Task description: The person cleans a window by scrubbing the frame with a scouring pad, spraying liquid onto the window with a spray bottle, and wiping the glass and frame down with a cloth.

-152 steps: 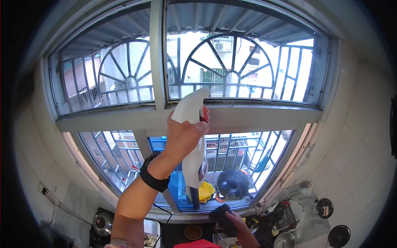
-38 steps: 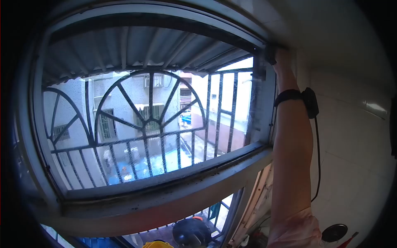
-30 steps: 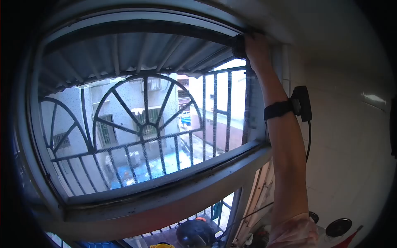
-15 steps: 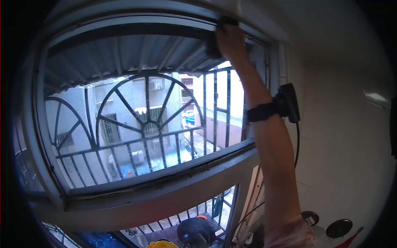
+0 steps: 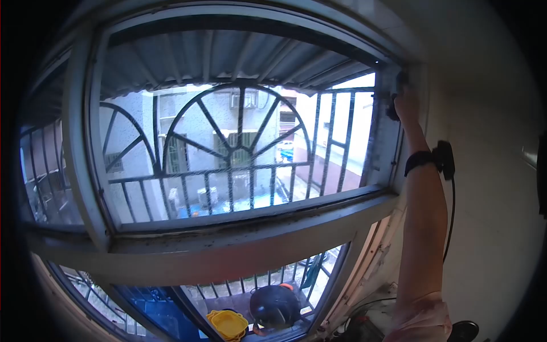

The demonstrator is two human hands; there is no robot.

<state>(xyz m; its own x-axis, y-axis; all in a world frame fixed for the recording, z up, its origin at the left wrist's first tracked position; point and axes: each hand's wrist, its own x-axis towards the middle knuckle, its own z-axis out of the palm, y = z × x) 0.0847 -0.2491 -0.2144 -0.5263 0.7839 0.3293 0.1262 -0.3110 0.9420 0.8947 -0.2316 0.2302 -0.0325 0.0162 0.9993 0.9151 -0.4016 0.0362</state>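
Observation:
My right hand [image 5: 405, 105] is raised at the upper right corner of the window, with its fingers closed on a dark cloth-like piece [image 5: 393, 107]. The piece is pressed against, or very close to, the right side of the window frame [image 5: 393, 142]; its exact kind is blurred and partly hidden by the hand. To the left is the upper window pane [image 5: 228, 148], speckled with drops or dirt. A black strap with a device [image 5: 443, 159] is around my right wrist, and a cable hangs from it. My left hand is out of view.
Outside stand black window bars [image 5: 228, 154] under a corrugated awning [image 5: 228, 57]. Below the dirty ledge [image 5: 250, 239], a black wok [image 5: 274, 305] and yellow baskets [image 5: 228, 324] show through the lower opening. A tiled wall [image 5: 490, 228] is on the right.
My right hand has moved from the top edge of the frame rightward and down to its right side, still gripping the dark piece. The camera view has shifted too.

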